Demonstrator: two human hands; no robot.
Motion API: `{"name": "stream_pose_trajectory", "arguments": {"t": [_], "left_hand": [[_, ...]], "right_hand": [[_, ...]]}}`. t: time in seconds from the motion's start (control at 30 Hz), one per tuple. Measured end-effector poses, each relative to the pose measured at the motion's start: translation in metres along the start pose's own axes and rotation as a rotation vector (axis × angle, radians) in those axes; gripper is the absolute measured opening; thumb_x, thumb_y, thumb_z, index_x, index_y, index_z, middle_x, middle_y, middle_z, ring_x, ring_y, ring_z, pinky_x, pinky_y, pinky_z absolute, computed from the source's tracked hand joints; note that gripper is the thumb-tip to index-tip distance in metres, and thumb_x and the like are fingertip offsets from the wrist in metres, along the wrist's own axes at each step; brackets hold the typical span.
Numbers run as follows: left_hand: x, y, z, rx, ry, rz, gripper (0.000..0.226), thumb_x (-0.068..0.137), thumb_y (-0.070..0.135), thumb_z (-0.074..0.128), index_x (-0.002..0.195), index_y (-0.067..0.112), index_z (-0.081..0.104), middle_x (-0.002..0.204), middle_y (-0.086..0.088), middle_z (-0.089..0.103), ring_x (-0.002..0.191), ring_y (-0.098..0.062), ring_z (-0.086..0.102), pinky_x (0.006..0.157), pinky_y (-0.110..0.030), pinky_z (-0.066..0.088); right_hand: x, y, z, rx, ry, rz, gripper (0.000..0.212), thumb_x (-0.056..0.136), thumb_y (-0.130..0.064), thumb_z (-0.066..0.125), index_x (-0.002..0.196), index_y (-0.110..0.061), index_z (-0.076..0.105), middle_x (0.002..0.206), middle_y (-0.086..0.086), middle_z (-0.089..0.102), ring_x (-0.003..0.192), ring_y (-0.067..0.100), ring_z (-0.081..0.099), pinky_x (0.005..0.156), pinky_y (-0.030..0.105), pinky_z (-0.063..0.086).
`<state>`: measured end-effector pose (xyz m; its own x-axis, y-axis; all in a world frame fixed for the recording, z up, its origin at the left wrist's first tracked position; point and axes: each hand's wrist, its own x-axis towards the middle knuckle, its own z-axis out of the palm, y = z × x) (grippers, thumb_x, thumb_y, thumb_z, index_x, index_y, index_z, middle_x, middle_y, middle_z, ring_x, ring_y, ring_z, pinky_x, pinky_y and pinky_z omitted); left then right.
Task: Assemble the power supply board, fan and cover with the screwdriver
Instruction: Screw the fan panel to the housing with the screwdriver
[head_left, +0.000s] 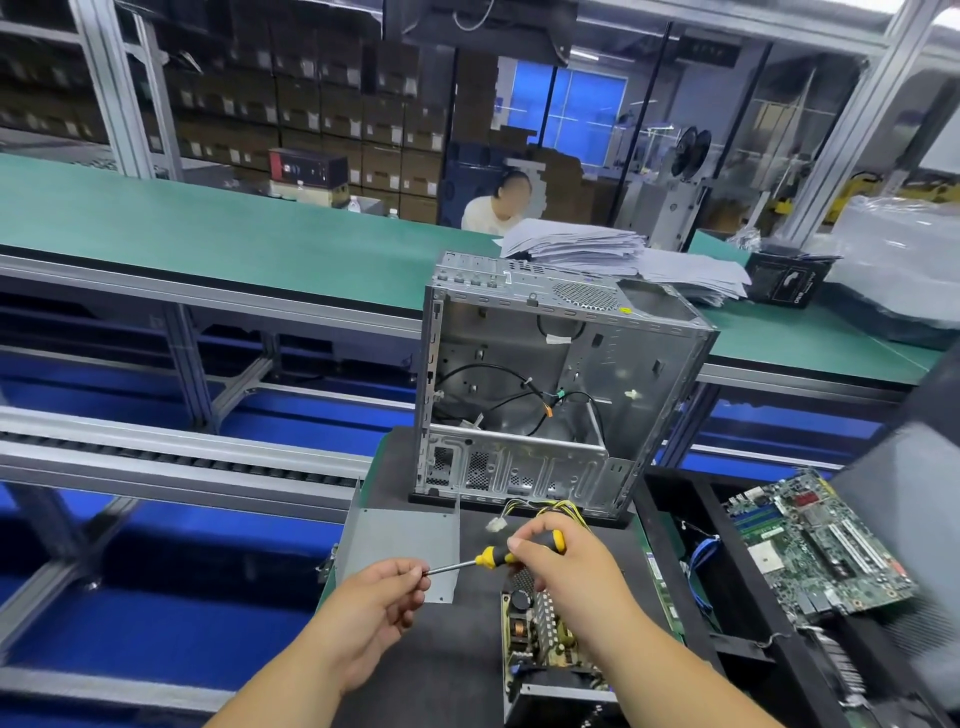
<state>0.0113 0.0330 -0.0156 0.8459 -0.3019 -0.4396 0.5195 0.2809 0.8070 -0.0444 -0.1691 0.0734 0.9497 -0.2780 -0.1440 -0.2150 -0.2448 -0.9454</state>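
Hands: your right hand (558, 564) is gripping the screwdriver (498, 556), left hand (382, 597) pinching its tip; power supply board (540, 623) lying uncovered, cover (400, 545) unfitted, nothing fastened.

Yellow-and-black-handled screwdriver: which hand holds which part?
Right hand grips the yellow-and-black-handled screwdriver by its handle; left hand pinches the metal shaft's tip.

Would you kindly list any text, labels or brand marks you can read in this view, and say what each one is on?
None can be read for certain.
Black box at the far right of the green bench: white print, too blurred.
Stacked cartons behind: white labels, too small.
Motherboard on the right: markings too small.
Dark overhead sign: lettering blurred.
Screwdriver: no visible text.
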Motion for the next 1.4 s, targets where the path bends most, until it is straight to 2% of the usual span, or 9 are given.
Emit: {"name": "stream_pose_trajectory", "arguments": {"t": [0.17, 0.37, 0.57, 0.7, 0.87, 0.97, 1.1, 1.23, 1.4], "left_hand": [[-0.001, 0.001, 0.002, -0.01, 0.039, -0.025, 0.012, 0.094, 0.004, 0.058, 0.101, 0.0, 0.067, 0.074, -0.004, 0.07, 0.065, -0.011, 0.061, 0.064, -0.024, 0.045], [-0.005, 0.0, 0.002, 0.069, 0.101, 0.028, 0.012, 0.093, 0.001, 0.059, 0.098, -0.001, 0.069, 0.074, -0.006, 0.071, 0.069, -0.013, 0.061, 0.067, -0.024, 0.048], [-0.005, 0.005, 0.009, 0.274, 0.073, 0.156, 0.01, 0.091, -0.002, 0.06, 0.093, -0.002, 0.07, 0.073, -0.007, 0.071, 0.065, -0.012, 0.06, 0.062, -0.02, 0.048], [-0.004, 0.007, 0.014, 0.339, 0.058, 0.212, 0.011, 0.092, -0.001, 0.06, 0.092, 0.001, 0.07, 0.078, -0.009, 0.071, 0.069, -0.013, 0.061, 0.063, -0.019, 0.048], [-0.004, 0.008, 0.024, 0.428, -0.018, 0.269, 0.016, 0.094, 0.003, 0.057, 0.088, 0.007, 0.071, 0.076, -0.004, 0.068, 0.068, -0.008, 0.06, 0.068, -0.016, 0.047], [-0.005, 0.005, 0.034, 0.493, -0.073, 0.287, 0.017, 0.093, 0.005, 0.058, 0.087, 0.013, 0.071, 0.075, 0.001, 0.067, 0.068, -0.004, 0.061, 0.072, -0.016, 0.047], [-0.007, 0.003, 0.049, 0.514, -0.109, 0.305, 0.019, 0.093, 0.012, 0.062, 0.103, 0.027, 0.068, 0.081, 0.007, 0.067, 0.081, -0.005, 0.061, 0.077, -0.016, 0.045], [-0.01, -0.002, 0.063, 0.499, -0.045, 0.283, 0.023, 0.096, 0.029, 0.058, 0.117, 0.038, 0.056, 0.106, 0.003, 0.064, 0.1, -0.006, 0.06, 0.076, -0.014, 0.041], [-0.012, -0.026, 0.076, 0.805, -0.086, 0.213, 0.013, 0.093, 0.028, 0.063, 0.105, 0.033, 0.065, 0.105, 0.006, 0.066, 0.099, -0.008, 0.061, 0.077, -0.012, 0.043]], "right_hand": [[-0.001, 0.002, -0.004, -0.075, -0.081, -0.041, 0.007, 0.086, -0.014, 0.072, 0.088, -0.018, 0.067, 0.062, -0.016, 0.062, 0.048, 0.006, 0.045, 0.045, 0.012, 0.036], [0.004, 0.014, -0.011, -0.428, -0.08, -0.051, 0.008, 0.08, -0.027, 0.074, 0.08, -0.03, 0.067, 0.085, -0.012, 0.07, 0.07, 0.002, 0.062, 0.059, 0.015, 0.044], [0.003, 0.018, -0.018, -0.364, -0.208, 0.033, 0.012, 0.088, -0.032, 0.063, 0.083, -0.021, 0.066, 0.072, -0.003, 0.074, 0.045, 0.003, 0.045, 0.048, 0.019, 0.035], [-0.002, 0.021, -0.022, -0.44, -0.248, 0.039, 0.011, 0.091, -0.031, 0.059, 0.083, -0.027, 0.067, 0.073, -0.007, 0.074, 0.052, 0.002, 0.05, 0.055, 0.021, 0.041], [-0.011, 0.027, -0.024, -0.474, -0.217, -0.002, 0.017, 0.095, -0.024, 0.056, 0.088, -0.034, 0.068, 0.073, -0.01, 0.072, 0.056, -0.009, 0.056, 0.054, 0.008, 0.039], [-0.012, 0.031, -0.027, -0.477, -0.19, -0.003, 0.016, 0.095, -0.025, 0.056, 0.091, -0.034, 0.068, 0.08, -0.008, 0.073, 0.055, -0.008, 0.054, 0.053, 0.008, 0.037], [-0.01, 0.042, -0.036, -0.429, -0.16, 0.007, 0.018, 0.094, -0.026, 0.057, 0.086, -0.039, 0.066, 0.078, -0.009, 0.072, 0.057, -0.001, 0.052, 0.058, 0.018, 0.042], [-0.008, 0.053, -0.052, -0.397, -0.108, -0.017, 0.025, 0.094, -0.029, 0.058, 0.084, -0.052, 0.063, 0.077, -0.015, 0.068, 0.057, -0.003, 0.052, 0.054, 0.013, 0.042], [-0.004, 0.068, -0.081, -0.245, -0.047, 0.042, 0.019, 0.098, -0.02, 0.054, 0.089, -0.032, 0.066, 0.076, -0.004, 0.071, 0.061, 0.008, 0.055, 0.06, 0.024, 0.047]]}}
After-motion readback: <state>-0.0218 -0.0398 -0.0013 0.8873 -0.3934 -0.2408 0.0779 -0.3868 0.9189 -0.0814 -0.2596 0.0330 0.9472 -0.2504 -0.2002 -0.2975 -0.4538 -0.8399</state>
